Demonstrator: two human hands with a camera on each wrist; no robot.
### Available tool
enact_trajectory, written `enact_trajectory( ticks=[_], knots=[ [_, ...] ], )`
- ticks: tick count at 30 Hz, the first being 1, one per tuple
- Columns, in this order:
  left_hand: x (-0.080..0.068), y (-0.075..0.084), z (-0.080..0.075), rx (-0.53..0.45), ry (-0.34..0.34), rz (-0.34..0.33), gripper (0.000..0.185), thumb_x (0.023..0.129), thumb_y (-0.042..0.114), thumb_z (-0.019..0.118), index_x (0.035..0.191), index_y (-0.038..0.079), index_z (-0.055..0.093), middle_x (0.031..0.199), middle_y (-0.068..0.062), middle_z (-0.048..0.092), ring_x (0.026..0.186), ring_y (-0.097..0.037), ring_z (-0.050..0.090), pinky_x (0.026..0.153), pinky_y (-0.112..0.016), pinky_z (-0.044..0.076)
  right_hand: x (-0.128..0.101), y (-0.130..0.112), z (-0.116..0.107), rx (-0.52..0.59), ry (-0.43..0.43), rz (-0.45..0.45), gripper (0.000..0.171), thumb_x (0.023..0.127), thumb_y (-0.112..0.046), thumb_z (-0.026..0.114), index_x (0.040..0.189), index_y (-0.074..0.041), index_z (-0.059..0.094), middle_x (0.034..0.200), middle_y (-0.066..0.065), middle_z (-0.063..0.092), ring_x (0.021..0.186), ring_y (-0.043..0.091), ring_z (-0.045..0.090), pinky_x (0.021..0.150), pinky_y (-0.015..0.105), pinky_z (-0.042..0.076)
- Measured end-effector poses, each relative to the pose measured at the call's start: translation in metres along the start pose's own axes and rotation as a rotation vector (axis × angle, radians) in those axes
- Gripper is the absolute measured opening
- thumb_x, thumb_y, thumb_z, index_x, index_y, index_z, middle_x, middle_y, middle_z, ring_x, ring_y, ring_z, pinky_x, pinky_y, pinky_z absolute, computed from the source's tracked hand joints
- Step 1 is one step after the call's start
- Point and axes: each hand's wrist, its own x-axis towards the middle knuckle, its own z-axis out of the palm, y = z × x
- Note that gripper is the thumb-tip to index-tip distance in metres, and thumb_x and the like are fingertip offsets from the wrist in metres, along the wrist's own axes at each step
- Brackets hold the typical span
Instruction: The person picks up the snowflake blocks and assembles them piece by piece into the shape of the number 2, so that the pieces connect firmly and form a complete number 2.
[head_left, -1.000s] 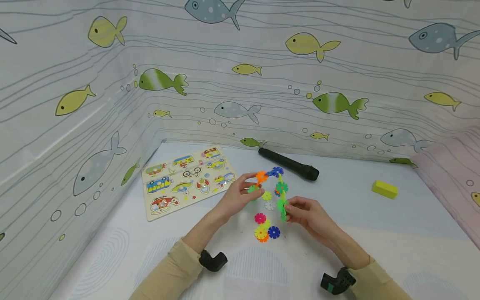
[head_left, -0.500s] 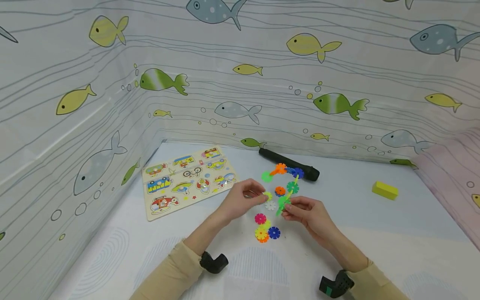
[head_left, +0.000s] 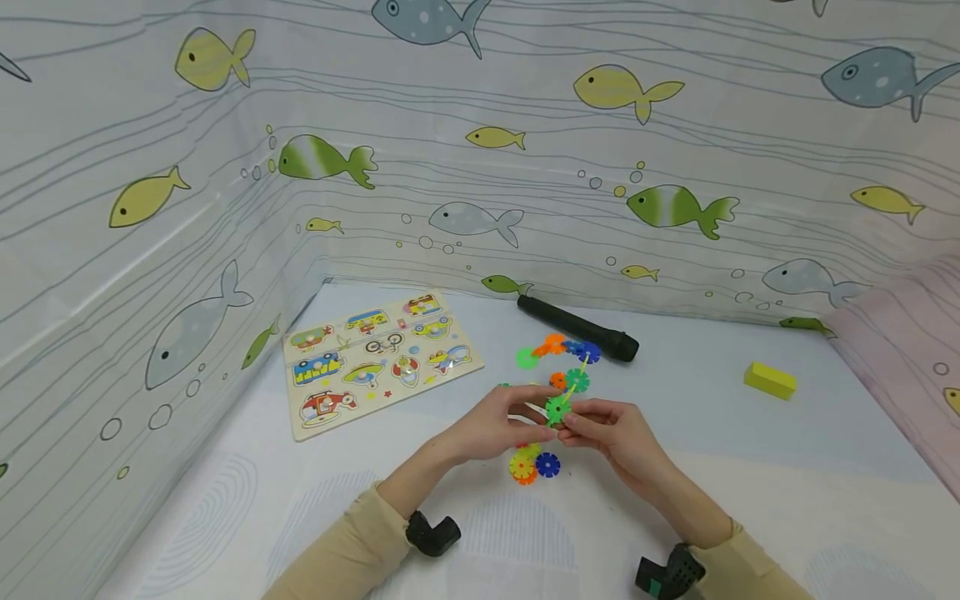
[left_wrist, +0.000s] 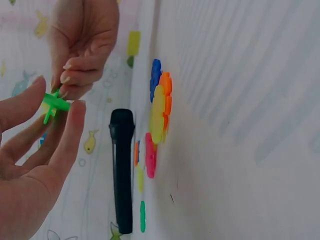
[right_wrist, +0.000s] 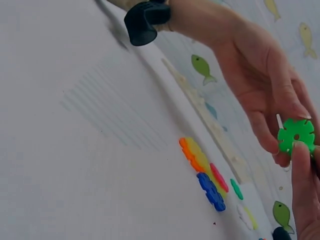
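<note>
In the head view, a chain of notched plastic interlocking discs curves above the table, with a light green disc (head_left: 527, 358), orange pieces (head_left: 555, 344), a blue disc (head_left: 588, 353) and a teal disc (head_left: 577, 381). Its near end is a bright green interlocking disc (head_left: 557, 409). My left hand (head_left: 491, 423) holds this disc between thumb and fingers, as the left wrist view shows the green disc (left_wrist: 57, 102) there. From the other side my right hand (head_left: 618, 429) pinches the chain's green end. In the right wrist view, my right fingertip lies against the green disc (right_wrist: 296, 135).
Loose discs lie below the hands, among them a yellow disc (head_left: 522, 466) and a dark blue disc (head_left: 548, 465). A wooden vehicle puzzle board (head_left: 382, 367) is at left. Behind lies a black microphone (head_left: 577, 327); a yellow block (head_left: 770, 380) sits at right.
My left hand left the chain's far end, passed over the loose discs and came right to the green disc. The chain shifted right, then slightly back left, and my right hand kept its grip.
</note>
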Motion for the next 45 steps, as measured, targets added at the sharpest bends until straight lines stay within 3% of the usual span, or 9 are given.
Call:
enact_trajectory(
  ticks=[6,13,17,23,29,37,40,45],
  knots=[
    [-0.001,-0.002,-0.005,0.025,0.041,-0.014,0.049,0.096,0.016,0.067,0.143,0.012,0.054,0.137,-0.007,0.06,0.115,-0.024,0.063,0.091,-0.024,0.054,0.004,0.001,-0.006,-0.181,0.001,-0.006,0.044,0.094,-0.025,0.07,0.122,0.008,0.063,0.102,0.013,0.074,0.094,0.024,0.073,0.088,0.035,0.059],
    [-0.001,-0.005,-0.01,0.023,0.096,-0.048,0.05,0.095,0.017,0.069,0.143,0.014,0.055,0.131,-0.006,0.064,0.115,-0.023,0.064,0.093,-0.025,0.053,0.027,0.002,-0.024,-0.632,0.141,-0.097,0.033,0.095,-0.023,0.069,0.122,-0.005,0.068,0.112,0.008,0.073,0.101,0.024,0.07,0.092,0.037,0.056],
    [-0.001,-0.007,-0.012,0.02,0.114,-0.067,0.049,0.095,0.018,0.069,0.142,0.016,0.056,0.127,-0.005,0.065,0.112,-0.021,0.064,0.091,-0.024,0.054,0.052,0.007,-0.027,-0.85,0.183,-0.133,0.036,0.095,-0.023,0.069,0.128,-0.008,0.066,0.116,0.01,0.067,0.101,0.026,0.065,0.084,0.039,0.057],
    [0.0,-0.01,-0.012,0.004,0.123,-0.064,0.048,0.096,0.019,0.069,0.142,0.017,0.056,0.128,-0.004,0.065,0.112,-0.021,0.064,0.091,-0.024,0.054,0.079,0.011,-0.027,-1.022,0.167,-0.178,0.038,0.092,-0.021,0.072,0.125,-0.001,0.067,0.101,0.012,0.059,0.087,0.024,0.059,0.073,0.033,0.052],
    [0.001,-0.009,-0.01,0.0,0.157,-0.098,0.048,0.095,0.02,0.07,0.141,0.018,0.057,0.124,-0.002,0.066,0.111,-0.019,0.064,0.092,-0.027,0.054,0.076,0.011,-0.026,-0.993,0.159,-0.166,0.03,0.087,-0.02,0.078,0.111,-0.003,0.069,0.095,0.009,0.06,0.084,0.022,0.054,0.074,0.031,0.048],
    [0.002,-0.008,-0.007,-0.008,0.183,-0.115,0.047,0.095,0.017,0.069,0.141,0.016,0.057,0.123,-0.003,0.066,0.11,-0.02,0.063,0.094,-0.031,0.054,0.054,0.008,-0.027,-0.956,0.1,-0.161,0.02,0.086,-0.016,0.078,0.101,-0.006,0.068,0.082,0.002,0.062,0.076,0.017,0.053,0.068,0.028,0.046],
    [0.002,-0.008,-0.007,-0.011,0.185,-0.118,0.047,0.095,0.018,0.069,0.141,0.017,0.057,0.124,-0.004,0.066,0.11,-0.019,0.063,0.094,-0.031,0.054,0.04,0.006,-0.021,-0.866,0.07,-0.124,0.018,0.088,-0.016,0.077,0.1,-0.006,0.07,0.077,0.001,0.065,0.067,0.017,0.059,0.062,0.026,0.05],
    [0.002,-0.007,-0.008,-0.021,0.207,-0.116,0.046,0.095,0.019,0.068,0.14,0.019,0.057,0.126,-0.004,0.066,0.11,-0.02,0.064,0.093,-0.032,0.055,0.022,0.008,0.001,-0.654,-0.141,-0.088,0.015,0.094,-0.019,0.07,0.099,-0.005,0.07,0.074,0.004,0.069,0.061,0.02,0.065,0.059,0.027,0.056]
  ],
)
